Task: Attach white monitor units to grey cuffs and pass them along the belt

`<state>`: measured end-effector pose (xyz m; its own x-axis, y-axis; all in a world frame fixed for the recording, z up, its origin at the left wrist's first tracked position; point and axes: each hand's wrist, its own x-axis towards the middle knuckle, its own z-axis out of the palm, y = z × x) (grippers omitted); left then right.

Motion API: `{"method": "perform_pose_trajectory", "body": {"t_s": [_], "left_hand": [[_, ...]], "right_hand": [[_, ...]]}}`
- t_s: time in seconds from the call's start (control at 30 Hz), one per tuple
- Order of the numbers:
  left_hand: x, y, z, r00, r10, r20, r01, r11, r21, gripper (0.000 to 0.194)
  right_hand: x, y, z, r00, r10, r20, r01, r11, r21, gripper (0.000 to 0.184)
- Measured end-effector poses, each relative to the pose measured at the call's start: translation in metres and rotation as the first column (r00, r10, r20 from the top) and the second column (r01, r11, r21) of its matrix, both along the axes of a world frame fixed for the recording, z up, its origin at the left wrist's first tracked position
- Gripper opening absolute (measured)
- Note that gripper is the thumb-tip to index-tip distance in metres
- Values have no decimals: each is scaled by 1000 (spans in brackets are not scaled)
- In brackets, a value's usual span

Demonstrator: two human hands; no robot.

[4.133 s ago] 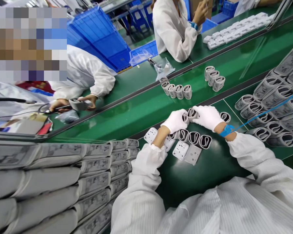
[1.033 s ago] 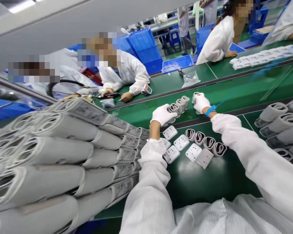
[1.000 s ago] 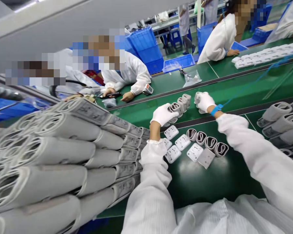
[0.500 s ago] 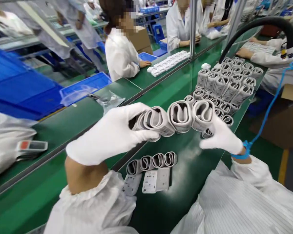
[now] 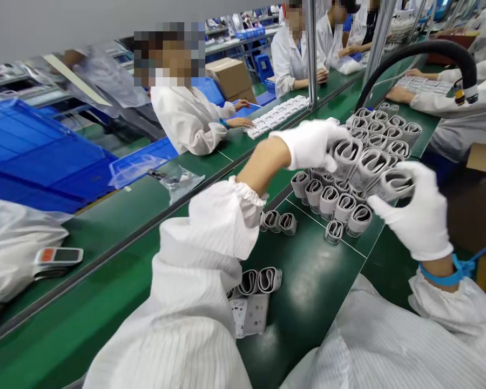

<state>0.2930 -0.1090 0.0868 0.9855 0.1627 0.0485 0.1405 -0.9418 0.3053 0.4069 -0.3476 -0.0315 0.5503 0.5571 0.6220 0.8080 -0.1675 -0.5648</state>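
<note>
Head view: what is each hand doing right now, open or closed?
Left hand: closed, gripping one end of a row of rolled grey cuffs.
Right hand: closed, gripping its other end.

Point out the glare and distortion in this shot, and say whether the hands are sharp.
In the head view, a pale glare patch lies on the green conveyor belt; the wide-angle lens bows the belt edges and swells the near sleeves; the white-gloved left hand and right hand look slightly soft, while the rolled grey cuffs look a little crisper.
</note>
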Motion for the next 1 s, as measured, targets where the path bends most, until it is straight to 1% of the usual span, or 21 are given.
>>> {"method": "perform_pose_trajectory", "body": {"t_s": [0.03, 0.07, 0.13, 0.2, 0.27, 0.3, 0.37, 0.4, 0.47, 0.53, 0.57, 0.63, 0.67, 0.7, 0.73, 0.8, 0.87, 0.9, 0.93, 0.97, 1.0], "left_hand": [[-4, 3, -14, 999, 13, -31, -13, 1000, -2, 57], [-9, 6, -28, 996, 56, -68, -54, 998, 27, 59], [-23, 9, -48, 991, 107, -77, -97, 988, 117, 69], [-38, 13, -59, 995, 102, 8, -102, 979, 174, 79], [-52, 18, -62, 985, 130, 115, -147, 977, 157, 90], [-58, 22, -63, 975, 170, 140, -187, 975, 118, 96], [-68, 31, -69, 960, 246, 138, -245, 969, -20, 101], [-71, 35, -74, 955, 263, 135, -249, 962, -111, 98], [-73, 41, -85, 943, 279, 180, -223, 934, -279, 84], [-72, 45, -93, 914, 315, 256, -205, 902, -380, 71], [-71, 45, -95, 904, 330, 270, -205, 892, -403, 69], [-70, 44, -90, 905, 341, 256, -216, 885, -413, 71], [-69, 42, -83, 907, 342, 246, -221, 883, -414, 73], [-68, 41, -73, 904, 348, 250, -225, 882, -414, 73], [-66, 39, -60, 894, 354, 274, -222, 883, -414, 71], [-56, 38, -29, 865, 347, 363, -189, 894, -406, 65], [-38, 43, 1, 847, 281, 451, -123, 929, -348, 60], [-26, 47, 11, 842, 251, 478, -113, 947, -299, 61], [-13, 52, 17, 834, 227, 502, -104, 960, -261, 62], [1, 57, 18, 827, 213, 520, -98, 966, -239, 65], [14, 62, 14, 827, 218, 518, -110, 967, -231, 65]], "right_hand": [[-5, 1, -10, 999, 38, -18, -39, 998, -52, 68], [-10, 2, -20, 996, 76, -38, -80, 992, -99, 68], [-15, 4, -36, 991, 118, -64, -126, 980, -157, 69], [-14, 6, -43, 991, 122, -59, -130, 978, -165, 74], [-9, 8, -43, 990, 133, -47, -139, 977, -163, 77], [-7, 8, -43, 989, 139, -51, -146, 976, -160, 78], [-3, 10, -42, 987, 146, -67, -154, 978, -140, 75], [-3, 11, -42, 987, 146, -72, -154, 981, -122, 71], [-4, 13, -42, 988, 140, -64, -145, 986, -80, 64], [-6, 13, -40, 990, 137, -45, -139, 989, -56, 61], [-6, 13, -38, 990, 134, -33, -136, 990, -47, 60], [-4, 11, -31, 990, 144, -9, -144, 989, -34, 58], [-2, 10, -25, 988, 156, 6, -156, 988, -24, 57], [1, 8, -17, 986, 168, 23, -167, 986, -14, 56], [6, 6, -8, 984, 175, 40, -175, 985, -4, 56], [18, 3, 13, 985, 155, 71, -157, 987, 23, 58], [35, 4, 34, 991, 97, 97, -103, 993, 57, 60], [44, 7, 41, 991, 73, 109, -81, 994, 68, 62], [53, 11, 46, 991, 56, 118, -65, 995, 69, 62], [63, 16, 47, 991, 50, 126, -58, 997, 57, 63], [72, 23, 46, 989, 56, 134, -61, 998, 31, 63]]}}
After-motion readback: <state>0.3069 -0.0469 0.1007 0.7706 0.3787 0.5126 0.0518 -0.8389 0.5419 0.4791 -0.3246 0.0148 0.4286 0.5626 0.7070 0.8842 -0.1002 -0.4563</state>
